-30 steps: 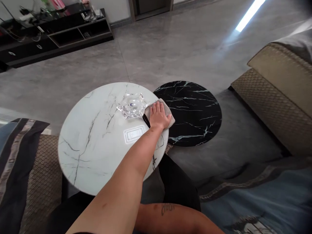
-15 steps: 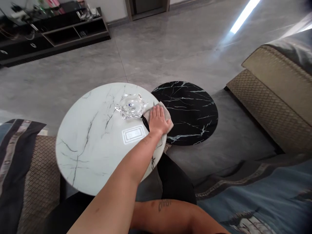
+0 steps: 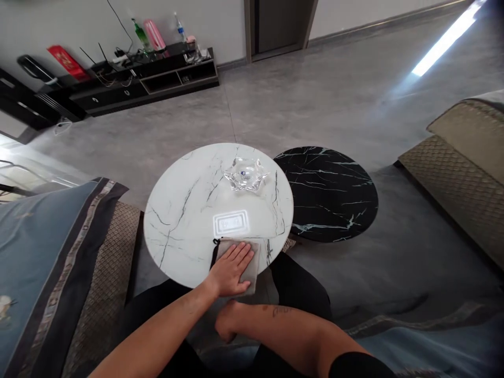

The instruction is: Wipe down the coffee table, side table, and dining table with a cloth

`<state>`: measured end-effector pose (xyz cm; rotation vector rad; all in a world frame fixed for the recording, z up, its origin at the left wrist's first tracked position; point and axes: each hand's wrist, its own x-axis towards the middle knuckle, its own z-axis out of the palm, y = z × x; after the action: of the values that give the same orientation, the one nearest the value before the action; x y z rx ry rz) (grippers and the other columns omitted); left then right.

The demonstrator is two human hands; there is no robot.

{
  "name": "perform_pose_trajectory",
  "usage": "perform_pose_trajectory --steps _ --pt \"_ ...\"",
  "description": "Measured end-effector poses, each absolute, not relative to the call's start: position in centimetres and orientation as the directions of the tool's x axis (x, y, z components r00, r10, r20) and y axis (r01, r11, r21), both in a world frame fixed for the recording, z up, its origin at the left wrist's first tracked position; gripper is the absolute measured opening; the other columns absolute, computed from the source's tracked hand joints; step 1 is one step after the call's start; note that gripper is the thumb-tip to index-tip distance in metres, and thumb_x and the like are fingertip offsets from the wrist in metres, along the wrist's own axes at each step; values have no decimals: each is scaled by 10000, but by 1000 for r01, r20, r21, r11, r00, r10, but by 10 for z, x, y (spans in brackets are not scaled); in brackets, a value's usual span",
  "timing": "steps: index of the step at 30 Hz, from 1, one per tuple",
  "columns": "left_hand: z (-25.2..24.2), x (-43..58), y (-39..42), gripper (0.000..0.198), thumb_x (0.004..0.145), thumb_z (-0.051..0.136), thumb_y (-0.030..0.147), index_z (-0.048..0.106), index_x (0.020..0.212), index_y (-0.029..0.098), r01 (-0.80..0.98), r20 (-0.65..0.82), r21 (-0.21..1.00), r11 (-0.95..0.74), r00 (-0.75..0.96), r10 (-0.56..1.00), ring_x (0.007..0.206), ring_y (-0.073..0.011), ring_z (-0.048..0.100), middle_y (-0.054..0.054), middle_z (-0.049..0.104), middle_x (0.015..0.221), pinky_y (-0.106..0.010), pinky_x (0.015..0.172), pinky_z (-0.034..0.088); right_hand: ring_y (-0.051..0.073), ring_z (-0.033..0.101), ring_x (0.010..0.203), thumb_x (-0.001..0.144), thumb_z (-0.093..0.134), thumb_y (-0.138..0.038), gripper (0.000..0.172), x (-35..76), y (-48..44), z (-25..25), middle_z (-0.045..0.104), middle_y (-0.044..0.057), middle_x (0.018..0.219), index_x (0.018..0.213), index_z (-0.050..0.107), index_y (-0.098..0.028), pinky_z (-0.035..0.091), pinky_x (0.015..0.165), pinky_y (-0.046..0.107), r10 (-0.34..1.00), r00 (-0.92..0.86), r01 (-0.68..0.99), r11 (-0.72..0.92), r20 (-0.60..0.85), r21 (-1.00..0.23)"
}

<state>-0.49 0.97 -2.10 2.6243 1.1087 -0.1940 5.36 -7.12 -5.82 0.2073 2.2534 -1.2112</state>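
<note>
Grey-beige cloth (image 3: pixel 252 273) lies on the near part of the white marbled round table (image 3: pixel 177 210), its lower edge reaching past the rim; a black cord (image 3: pixel 216 243) runs along its left side. Left hand (image 3: pixel 229 270) rests palm down on the cloth, open and flat, fingers together and pointing away from the body, thumb out to the right. Right hand (image 3: pixel 226 321) hangs just below the table edge, near the cloth but apart from it; its fingers are turned out of sight, so cannot tell whether it is open or closed. Container on the same tabletop: clear glass dish (image 3: pixel 252 181), star-pointed rim, standing toward the far side; a small blue mark (image 3: pixel 243 172) shows at its centre, whether in the glass or lying inside unclear. Black veined round table (image 3: pixel 331 189) sits lower, partly under the white top, to the right. At the far wall, a black cabinet (image 3: pixel 114 100): two drawers with handles, two open compartments, the right one (image 3: pixel 199 73) holding small dark items too indistinct to name. On its top: green bottle (image 3: pixel 140 34), pink cylinder (image 3: pixel 155 35), clear bottle (image 3: pixel 179 27).
</note>
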Motion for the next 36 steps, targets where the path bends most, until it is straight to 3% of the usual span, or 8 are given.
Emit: perform_pose_trajectory --steps 2,5,9,16,20,24,30,36 --pt "-20 -48 3 1092 940 660 600 180 1816 156 695 -274 184 -695 715 643 1761 -363 128 -148 150 1888 -557 1430 127 374 823 939 712 838 -204 451 54 -75 -60 784 84 741 440 478 -218 679 914 563 -188 -749 388 653 -636 -650" --pt "-22 -102 1 1103 946 646 640 181 1816 147 635 -276 168 -754 764 583 1753 -383 161 -166 186 1877 -565 1424 140 385 825 1053 764 801 -239 405 56 -75 -58 840 131 919 499 496 -218 678 956 569 -241 -720 366 664 -650 -652" --pt "-29 -159 6 1134 950 618 680 100 1828 184 562 -221 164 -811 822 525 1738 -382 220 -159 236 1869 -564 1417 163 393 820 1110 775 777 -216 299 57 -70 -54 853 146 997 565 564 -212 671 976 575 -211 -720 402 649 -661 -646" --pt "-35 -242 18 1115 975 608 641 53 1830 189 721 -87 33 -692 692 717 1723 -380 268 -167 280 1860 -543 1417 145 388 820 1132 778 762 -177 168 59 -70 -55 862 142 1076 649 658 -207 677 956 561 -191 -713 433 637 -675 -638" --pt "-32 -255 18 1081 977 610 620 111 1828 180 840 -73 28 -542 542 837 1710 -397 302 -186 282 1856 -562 1414 179 380 816 1146 796 795 -225 32 59 -67 -52 859 146 1105 798 771 -203 668 985 558 -181 -705 426 666 -686 -613" --pt "-23 -249 21 985 1000 548 596 201 1817 168 945 -139 61 -323 328 934 1730 -385 258 -176 288 1856 -562 1426 173 377 809 1173 853 747 -243 64 58 -63 -46 849 158 1174 872 786 -196 672 974 547 -196 -692 403 694 -695 -596" --pt "-15 -253 42 913 1033 412 580 216 1807 137 996 -92 83 41 -33 995 1753 -364 182 -164 239 1876 -570 1424 180 405 825 1119 829 779 -241 62 57 -62 -45 856 176 1112 813 765 -183 682 950 585 -185 -702 412 682 -688 -604" --pt "-18 -265 82 966 1069 248 673 231 1781 20 933 -73 75 353 -348 935 1758 -386 121 -212 170 1883 -583 1423 153 408 838 1045 677 799 -137 113 59 -69 -57 863 164 1055 694 706 -199 693 870 535 -129 -732 443 656 -669 -611"
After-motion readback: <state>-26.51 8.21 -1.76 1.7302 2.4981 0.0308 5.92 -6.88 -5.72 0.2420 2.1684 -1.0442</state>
